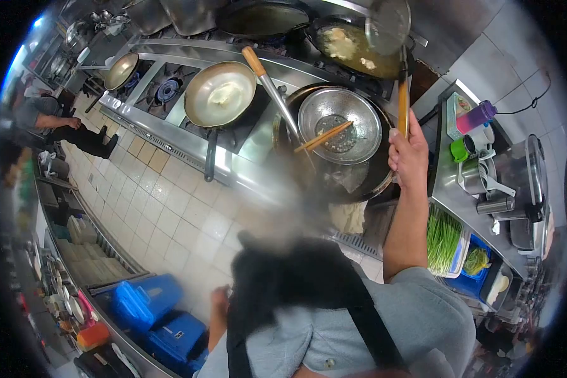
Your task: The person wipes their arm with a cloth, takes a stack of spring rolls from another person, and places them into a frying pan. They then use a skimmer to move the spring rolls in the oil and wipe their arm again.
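My right hand (411,153) is closed round the wooden handle (403,97) of a long skimmer. The round skimmer head (387,26) is over the right side of a dark wok of oil (384,68), in which pale pieces of food (339,45) float. Nearer to me, a metal strainer bowl (309,120) rests in a large wok, with wooden chopsticks (325,136) lying across it. A metal utensil with a wooden-ended handle (273,93) leans beside this bowl. My left hand (219,303) hangs low by my apron, blurred, its fingers indistinct.
A frying pan (194,104) holding something pale sits on the stove to the left, its handle toward the floor. Another person (47,116) is at far left. Blue bins (146,299) stand at lower left. On the right are green stalks (443,242) and a counter with containers (475,173).
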{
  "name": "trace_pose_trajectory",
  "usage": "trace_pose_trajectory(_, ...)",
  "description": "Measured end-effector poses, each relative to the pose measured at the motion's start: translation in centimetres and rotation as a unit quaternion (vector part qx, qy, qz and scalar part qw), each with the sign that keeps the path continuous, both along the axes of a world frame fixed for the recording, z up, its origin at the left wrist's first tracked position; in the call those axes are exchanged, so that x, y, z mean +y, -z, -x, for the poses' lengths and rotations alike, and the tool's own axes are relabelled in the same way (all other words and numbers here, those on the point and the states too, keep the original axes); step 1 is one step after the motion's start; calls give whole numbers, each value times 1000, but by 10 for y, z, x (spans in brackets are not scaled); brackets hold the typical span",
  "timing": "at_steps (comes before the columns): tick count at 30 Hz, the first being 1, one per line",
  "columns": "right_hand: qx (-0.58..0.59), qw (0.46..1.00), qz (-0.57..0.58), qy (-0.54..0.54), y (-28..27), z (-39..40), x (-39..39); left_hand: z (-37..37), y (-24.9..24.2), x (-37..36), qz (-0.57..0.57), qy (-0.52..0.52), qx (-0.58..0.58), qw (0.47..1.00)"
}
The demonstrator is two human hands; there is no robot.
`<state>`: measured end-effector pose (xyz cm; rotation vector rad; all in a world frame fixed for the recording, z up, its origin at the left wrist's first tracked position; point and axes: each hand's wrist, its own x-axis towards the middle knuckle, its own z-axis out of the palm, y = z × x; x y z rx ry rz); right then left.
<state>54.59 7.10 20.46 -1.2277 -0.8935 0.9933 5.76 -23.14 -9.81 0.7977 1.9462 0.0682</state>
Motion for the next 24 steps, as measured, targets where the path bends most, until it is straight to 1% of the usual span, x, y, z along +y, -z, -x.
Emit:
trace_pose_trajectory(1,-3,1000,1,23,-3,0,0,11,28,-14,0,0,-1,1000)
trace_pose_trajectory(2,-4,1000,0,24,-4,-1,-1,26,65,-34,-51,54,23,997)
trace_pose_trajectory(3,-13,999,2,32,-4,-4,-3,36,90,-45,-101,107,46,988)
trace_pose_trajectory(4,-21,999,3,40,-4,-6,-4,40,96,-45,-102,107,46,988)
trace_pose_trajectory(6,-24,998,10,49,1,-11,-4,41,92,-40,-129,126,33,983)
trace_pose_trajectory(7,-7,999,18,50,1,-11,-4,41,90,-38,-129,127,33,983)
trace_pose_trajectory(9,11,998,26,52,4,-12,-3,28,55,-13,-105,249,111,957)
trace_pose_trajectory(10,37,998,35,46,6,-13,-1,22,43,-2,-105,249,111,956)
trace_pose_trajectory(11,64,996,45,38,9,-13,1,16,33,7,-77,91,44,992)
trace_pose_trajectory(12,65,996,44,38,12,-13,4,14,29,12,-48,-70,-25,996)
trace_pose_trajectory(13,84,995,42,29,14,-11,8,14,30,14,-50,-70,-25,996)
trace_pose_trajectory(15,113,993,40,9,18,-10,17,16,37,19,-75,-129,-51,987)
trace_pose_trajectory(16,113,993,40,8,21,-9,22,21,45,16,-75,-129,-51,987)
trace_pose_trajectory(17,132,991,37,-2,24,-8,28,34,64,6,-194,44,18,980)
trace_pose_trajectory(18,150,988,32,-12,26,-9,34,34,63,7,-303,214,86,925)
trace_pose_trajectory(19,163,986,32,-23,29,-10,40,32,62,5,-304,213,87,925)
trace_pose_trajectory(20,162,986,31,-25,33,-10,47,20,42,9,-206,41,15,978)
trace_pose_trajectory(21,180,983,29,-31,36,-10,54,11,24,15,-100,-132,-58,984)
trace_pose_trajectory(24,219,974,27,-49,40,-11,69,16,40,-3,-108,-109,-61,986)
